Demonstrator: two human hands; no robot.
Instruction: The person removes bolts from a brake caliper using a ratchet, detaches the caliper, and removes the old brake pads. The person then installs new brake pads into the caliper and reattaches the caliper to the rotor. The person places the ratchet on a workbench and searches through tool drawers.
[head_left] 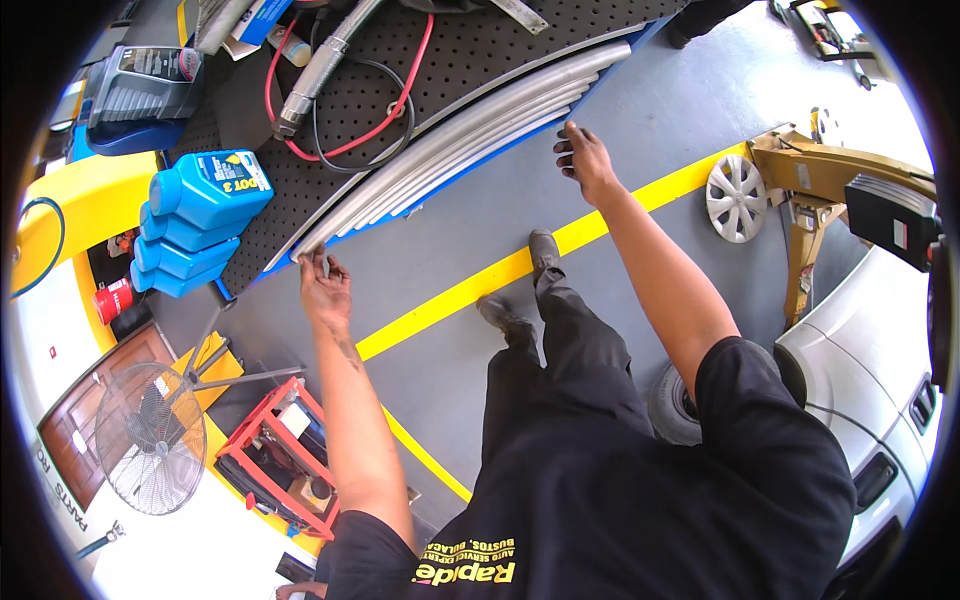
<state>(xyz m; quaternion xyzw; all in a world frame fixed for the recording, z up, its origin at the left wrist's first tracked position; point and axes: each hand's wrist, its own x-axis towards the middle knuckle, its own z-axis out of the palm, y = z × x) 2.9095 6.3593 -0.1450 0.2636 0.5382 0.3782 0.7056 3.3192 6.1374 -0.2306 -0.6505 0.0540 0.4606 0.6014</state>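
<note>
A tool cabinet with a black perforated top mat (470,60) stands ahead of me, a stack of long silver drawer edges (460,145) along its near side. My left hand (326,288) is at the left end of these edges. Its fingers are loosely bent and apart, the fingertips touching or almost touching the corner. Near the right end, my right hand (586,162) is held with bent, spread fingers and nothing visible in it. Both hands have dark smudges. On the mat lie a metal tool (325,70), a red hose (412,85) and a black cable (408,125).
Blue bottles (205,215) and a grey oil jug (150,90) stand at the cabinet's left. A pedestal fan (150,435) and red cart (285,460) are at lower left. Rightward are a hubcap (737,198), a tan lift arm (840,165) and a silver car (860,340).
</note>
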